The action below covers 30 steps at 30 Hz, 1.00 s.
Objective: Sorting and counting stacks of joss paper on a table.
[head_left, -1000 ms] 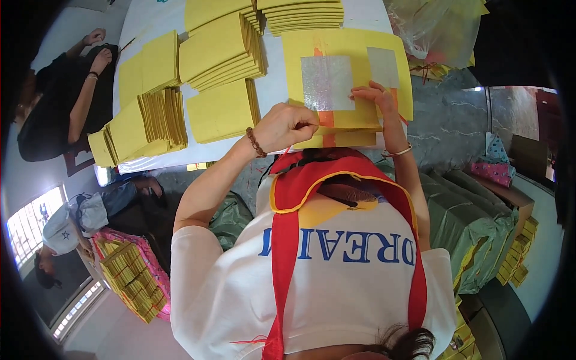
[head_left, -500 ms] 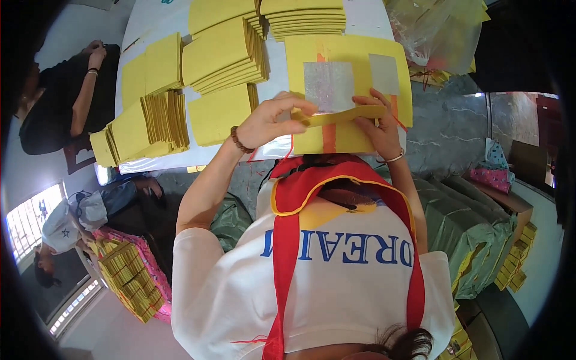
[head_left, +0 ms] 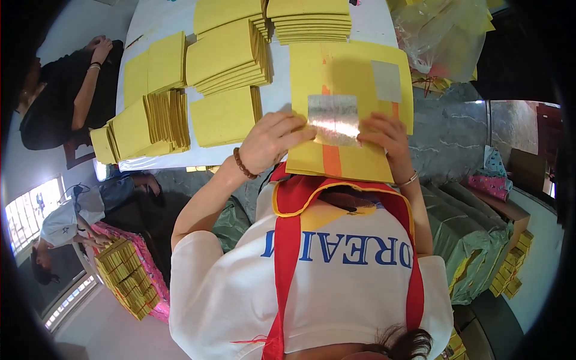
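A yellow paper sheet (head_left: 360, 165) with an orange stripe and a shiny silver square (head_left: 333, 120) lies in front of me, its near edge by my apron. My left hand (head_left: 276, 139) is closed at the sheet's left edge, fingertips beside the silver square. At the opposite side my right hand (head_left: 389, 141), slightly blurred, has its fingers bent over the sheet, tips near the square's right edge. Beneath and beyond lie more yellow sheets (head_left: 306, 63), one with a grey square (head_left: 386, 81). What the fingers do under the paper is hidden.
Stacks of folded yellow paper (head_left: 225, 57) fill the white table's left and far parts. A clear plastic bag (head_left: 441, 39) lies beyond the right edge. A green-wrapped bundle (head_left: 465, 240) stands at my right. One person (head_left: 66, 99) sits left; another (head_left: 75, 210) handles yellow bundles.
The sheet was raised edge-on in my hands and now faces up flat. Its silver square and near edge have come closer to my body. The person at lower left now reaches to the bundles.
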### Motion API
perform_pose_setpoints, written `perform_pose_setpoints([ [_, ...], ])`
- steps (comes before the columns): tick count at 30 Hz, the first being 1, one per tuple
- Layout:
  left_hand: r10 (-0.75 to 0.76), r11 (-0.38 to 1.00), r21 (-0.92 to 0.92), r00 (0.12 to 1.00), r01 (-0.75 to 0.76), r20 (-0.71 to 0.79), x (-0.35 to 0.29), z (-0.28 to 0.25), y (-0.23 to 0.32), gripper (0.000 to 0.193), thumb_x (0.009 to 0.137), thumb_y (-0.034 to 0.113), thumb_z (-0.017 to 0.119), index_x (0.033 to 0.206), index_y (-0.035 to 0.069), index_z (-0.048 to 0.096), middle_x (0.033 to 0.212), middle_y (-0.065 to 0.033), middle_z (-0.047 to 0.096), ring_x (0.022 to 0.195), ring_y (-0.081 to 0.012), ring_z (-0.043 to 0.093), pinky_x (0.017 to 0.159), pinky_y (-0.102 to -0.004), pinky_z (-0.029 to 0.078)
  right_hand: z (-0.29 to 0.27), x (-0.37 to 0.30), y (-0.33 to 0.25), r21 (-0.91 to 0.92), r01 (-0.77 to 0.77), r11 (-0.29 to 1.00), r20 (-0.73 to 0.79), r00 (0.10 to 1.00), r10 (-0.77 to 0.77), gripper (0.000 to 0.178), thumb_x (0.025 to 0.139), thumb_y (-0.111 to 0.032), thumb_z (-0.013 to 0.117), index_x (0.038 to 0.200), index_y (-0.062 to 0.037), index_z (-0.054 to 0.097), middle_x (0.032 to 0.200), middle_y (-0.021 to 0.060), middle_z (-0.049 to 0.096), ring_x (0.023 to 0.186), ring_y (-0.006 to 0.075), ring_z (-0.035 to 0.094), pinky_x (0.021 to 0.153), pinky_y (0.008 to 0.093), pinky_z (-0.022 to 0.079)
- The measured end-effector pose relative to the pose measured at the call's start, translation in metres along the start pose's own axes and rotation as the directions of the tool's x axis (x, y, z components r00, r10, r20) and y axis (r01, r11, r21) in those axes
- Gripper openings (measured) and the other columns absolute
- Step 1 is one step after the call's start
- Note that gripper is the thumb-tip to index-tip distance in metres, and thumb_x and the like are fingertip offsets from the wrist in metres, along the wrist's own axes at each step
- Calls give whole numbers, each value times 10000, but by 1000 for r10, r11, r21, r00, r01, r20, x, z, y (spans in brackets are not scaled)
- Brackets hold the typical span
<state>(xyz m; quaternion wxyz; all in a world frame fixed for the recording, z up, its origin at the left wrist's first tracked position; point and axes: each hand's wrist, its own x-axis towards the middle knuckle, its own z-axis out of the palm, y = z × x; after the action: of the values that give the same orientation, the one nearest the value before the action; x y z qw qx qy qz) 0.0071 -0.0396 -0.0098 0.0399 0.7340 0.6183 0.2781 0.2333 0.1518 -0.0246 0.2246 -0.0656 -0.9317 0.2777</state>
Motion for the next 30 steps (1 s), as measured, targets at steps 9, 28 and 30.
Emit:
perform_pose_setpoints([
  [9, -577, 731, -399, 813, 554, 73, 0, 22, 10, 165, 833, 81, 586, 983, 14, 602, 764, -143, 593, 718, -289, 550, 629, -372, 440, 25, 4, -6, 425, -467, 775, 15, 860, 510, 329, 805, -223, 664, 1088, -70, 593, 938, 103, 649, 835, 254, 615, 694, 337, 451],
  [28, -779, 239, -794, 599, 559, 187, 9, 52, -28, 731, 810, 120, 636, 1418, 70, 235, 506, 11, 443, 470, -78, 411, 474, -260, 347, 42, 23, 5, 338, -561, 756, -105, 776, 622, 477, 771, -239, 687, 1214, -95, 583, 916, 192, 661, 777, 273, 649, 692, 333, 489],
  [30, -778, 249, -774, 596, 582, 198, 11, 49, -28, 733, 811, 122, 638, 1419, 69, 233, 506, 13, 443, 470, -78, 410, 474, -259, 346, 41, 23, 4, 326, -572, 753, -106, 769, 630, 477, 773, -242, 686, 1216, -97, 582, 910, 194, 660, 774, 274, 649, 687, 332, 488],
])
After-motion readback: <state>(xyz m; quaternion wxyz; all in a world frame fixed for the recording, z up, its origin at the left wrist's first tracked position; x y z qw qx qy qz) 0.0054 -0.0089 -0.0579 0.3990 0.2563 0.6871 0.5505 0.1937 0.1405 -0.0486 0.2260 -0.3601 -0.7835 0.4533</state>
